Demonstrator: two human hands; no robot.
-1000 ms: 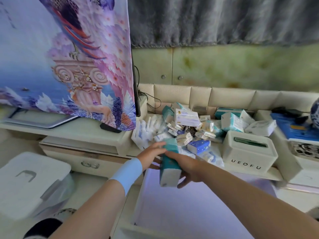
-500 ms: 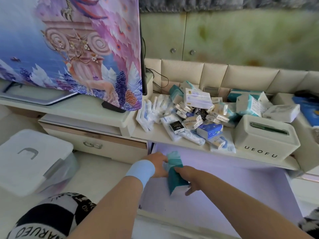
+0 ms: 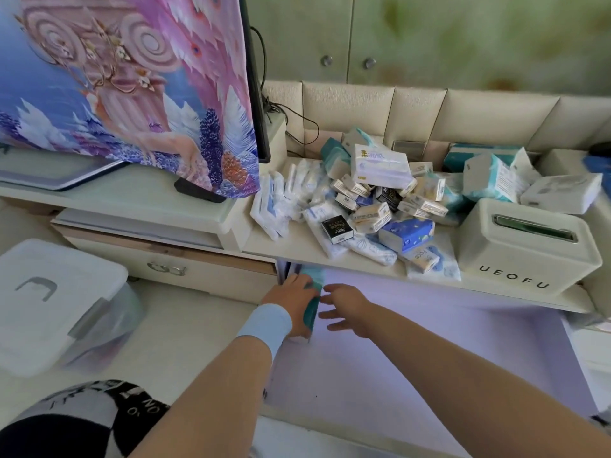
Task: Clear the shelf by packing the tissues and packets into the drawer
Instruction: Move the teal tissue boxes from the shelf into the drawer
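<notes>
A teal tissue pack (image 3: pixel 314 292) stands on its edge against the left wall of the open, pale-lined drawer (image 3: pixel 429 342). My left hand (image 3: pixel 292 302), with a light blue wristband, lies on the pack's left side and grips it. My right hand (image 3: pixel 347 307) hovers just right of the pack with fingers spread, holding nothing. On the shelf (image 3: pixel 297 239) above the drawer lies a heap of tissue packs and small packets (image 3: pixel 373 206), white, blue, teal and black.
A white tissue box marked UEOFU (image 3: pixel 525 246) stands on the shelf at the right. A television under a patterned cloth (image 3: pixel 132 87) sits at the left. A closed drawer (image 3: pixel 172 269) and a white lidded bin (image 3: pixel 56 299) are lower left.
Both hands carried the teal pack down from the shelf into the drawer's left back corner. My right hand has let go of it and opened.
</notes>
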